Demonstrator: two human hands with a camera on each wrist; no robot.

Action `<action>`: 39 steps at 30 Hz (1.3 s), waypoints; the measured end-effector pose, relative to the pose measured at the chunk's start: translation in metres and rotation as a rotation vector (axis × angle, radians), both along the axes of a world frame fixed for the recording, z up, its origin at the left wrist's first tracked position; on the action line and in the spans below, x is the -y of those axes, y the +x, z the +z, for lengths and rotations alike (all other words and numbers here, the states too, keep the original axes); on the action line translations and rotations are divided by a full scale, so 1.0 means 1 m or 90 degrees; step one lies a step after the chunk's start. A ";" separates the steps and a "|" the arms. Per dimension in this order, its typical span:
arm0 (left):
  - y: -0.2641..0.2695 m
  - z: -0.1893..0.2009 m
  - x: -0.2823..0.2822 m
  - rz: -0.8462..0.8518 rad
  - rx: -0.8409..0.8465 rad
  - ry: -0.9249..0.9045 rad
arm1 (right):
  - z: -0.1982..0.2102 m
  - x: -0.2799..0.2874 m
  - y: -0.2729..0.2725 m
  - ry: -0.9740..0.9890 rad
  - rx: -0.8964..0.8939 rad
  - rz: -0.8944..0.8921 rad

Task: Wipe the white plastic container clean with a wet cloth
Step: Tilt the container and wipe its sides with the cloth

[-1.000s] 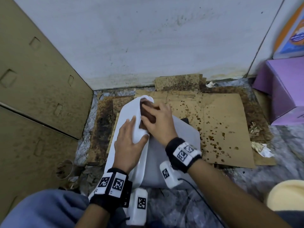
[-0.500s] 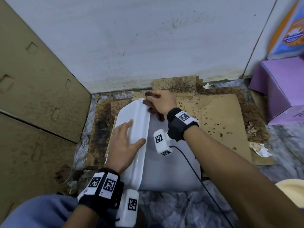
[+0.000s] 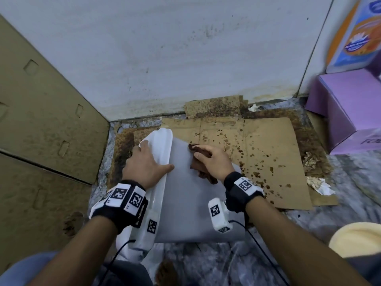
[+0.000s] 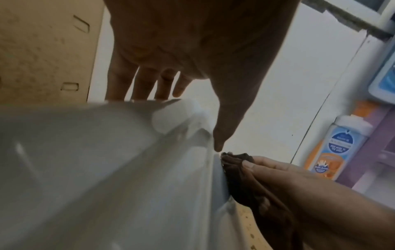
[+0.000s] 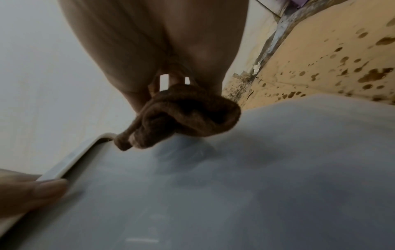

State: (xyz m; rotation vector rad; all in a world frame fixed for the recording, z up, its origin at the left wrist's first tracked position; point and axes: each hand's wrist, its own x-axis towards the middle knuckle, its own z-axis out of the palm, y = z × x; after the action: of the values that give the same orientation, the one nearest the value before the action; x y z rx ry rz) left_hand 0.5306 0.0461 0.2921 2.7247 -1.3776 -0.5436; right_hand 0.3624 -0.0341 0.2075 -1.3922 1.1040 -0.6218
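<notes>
on stained cardboard (image 3: 268,145), the white container (image 3: 191,203) lies tipped, broad side upward.

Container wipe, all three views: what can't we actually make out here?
- Head view: the right hand covers most of the brown cloth; contact patch hidden.
- Head view: the white container has its near end behind the left hand and wrist cameras.
- Right wrist view: container surface blurred; residue undecidable.
- Left wrist view: bottle label too blurred to read.
</notes>
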 end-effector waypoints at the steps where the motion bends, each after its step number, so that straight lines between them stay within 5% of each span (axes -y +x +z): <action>1: 0.001 -0.001 0.002 -0.005 0.014 0.023 | -0.001 -0.003 -0.001 -0.001 -0.003 0.006; 17: 0.013 -0.003 0.018 -0.018 -0.015 -0.041 | -0.010 -0.017 0.002 -0.033 0.002 -0.011; 28: -0.003 0.064 0.022 -0.098 0.007 -0.328 | 0.055 -0.005 -0.002 -0.236 0.139 -0.165; 31: -0.007 0.052 0.008 -0.134 -0.016 -0.386 | 0.066 0.000 -0.009 -0.270 0.184 -0.207; 39: -0.022 0.014 -0.008 -0.254 -0.014 -0.386 | 0.052 -0.010 -0.025 -0.340 0.090 -0.201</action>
State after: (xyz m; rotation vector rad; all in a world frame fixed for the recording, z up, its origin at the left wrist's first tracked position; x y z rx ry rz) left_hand 0.5091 0.0540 0.3057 1.9787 -1.7371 -0.1237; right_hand 0.3377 -0.0243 0.2596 -1.5996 1.0956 -1.2960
